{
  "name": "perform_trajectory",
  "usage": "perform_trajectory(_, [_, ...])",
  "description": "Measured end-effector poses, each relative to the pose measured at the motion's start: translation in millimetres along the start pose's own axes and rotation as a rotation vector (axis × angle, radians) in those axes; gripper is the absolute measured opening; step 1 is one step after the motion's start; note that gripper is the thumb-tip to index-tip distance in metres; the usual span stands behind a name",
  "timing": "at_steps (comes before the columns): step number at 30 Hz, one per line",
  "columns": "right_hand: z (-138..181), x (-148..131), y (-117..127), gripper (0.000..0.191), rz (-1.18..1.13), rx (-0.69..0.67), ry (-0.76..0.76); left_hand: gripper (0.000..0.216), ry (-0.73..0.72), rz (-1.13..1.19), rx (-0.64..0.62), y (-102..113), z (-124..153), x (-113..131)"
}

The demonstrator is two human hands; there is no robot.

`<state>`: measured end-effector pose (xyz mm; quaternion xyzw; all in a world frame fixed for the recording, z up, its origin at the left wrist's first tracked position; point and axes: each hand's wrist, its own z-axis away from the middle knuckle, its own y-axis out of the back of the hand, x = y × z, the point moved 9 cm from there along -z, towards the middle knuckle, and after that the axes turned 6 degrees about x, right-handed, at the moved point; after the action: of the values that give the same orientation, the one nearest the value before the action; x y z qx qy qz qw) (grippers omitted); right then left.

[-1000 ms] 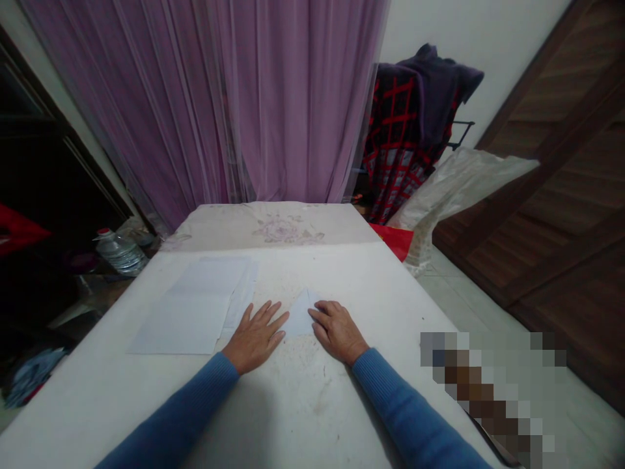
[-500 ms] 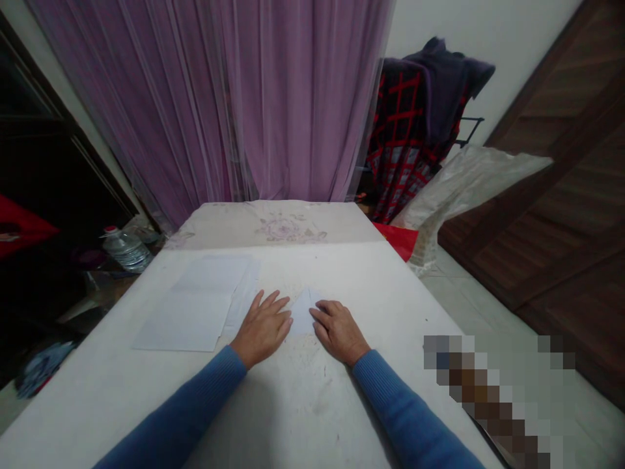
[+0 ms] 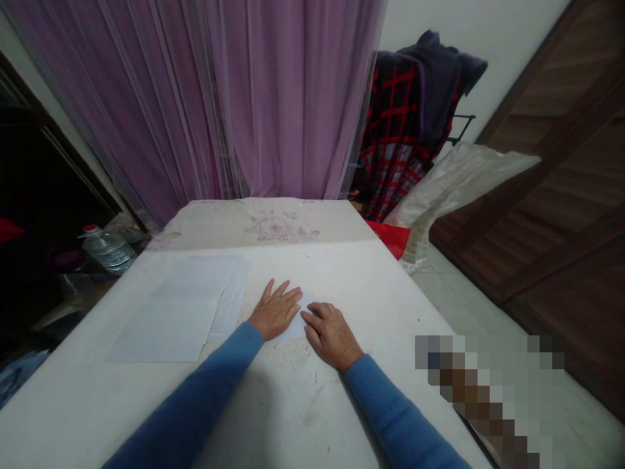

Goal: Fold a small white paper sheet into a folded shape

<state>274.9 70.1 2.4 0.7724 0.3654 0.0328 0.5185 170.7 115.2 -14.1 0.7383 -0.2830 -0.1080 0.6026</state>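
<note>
A small folded piece of white paper [image 3: 293, 332] lies on the table under my hands, mostly covered by them. My left hand [image 3: 277, 311] rests flat across its left part, palm down and fingers spread. At the paper's right side is my right hand [image 3: 332, 332], palm down, its fingers slightly bent and apart, with the fingertips touching the paper. Left of both hands, larger white sheets [image 3: 166, 319] overlap on the tabletop, one with a ragged right edge.
The table [image 3: 381, 417] has a pale cover with a flower print at its far end. Purple curtains [image 3: 278, 98] hang behind it. A large plastic bottle [image 3: 108, 249] stands off the left side. To the right are a plastic bag [image 3: 454, 182] and a checked cloth [image 3: 393, 124].
My left hand has slid right, onto the folded paper and closer to my right hand, its fingers more spread. The right hand stays at the paper's right side. The view has shifted slightly.
</note>
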Motion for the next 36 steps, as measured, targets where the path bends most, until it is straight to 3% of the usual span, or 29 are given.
perform_trajectory(9, [1.2, -0.7, -0.4, 0.03, 0.036, 0.015, 0.021, 0.048, -0.072, -0.06, -0.041, -3.3, 31.1, -0.3])
perform_trajectory(18, [1.2, -1.6, -0.1, 0.03, 0.045, 0.01, 0.024, 0.047, -0.118, -0.081, -0.03, 10.5, 59.9, 2.3])
perform_trajectory(24, [1.3, -1.5, 0.3, 0.03, 0.043, 0.031, 0.034, 0.045, -0.102, -0.063, 0.033, 18.8, 38.8, 9.8])
perform_trajectory(29, [0.3, -2.6, 1.1, 0.031, 0.04, 0.02, 0.022, 0.049, -0.113, -0.074, 0.015, 4.7, 11.0, 16.5])
perform_trajectory(36, [0.8, -2.0, 0.6, 0.031, 0.032, 0.0, 0.006, 0.049, -0.071, -0.068, -0.008, -0.4, -3.6, 4.8])
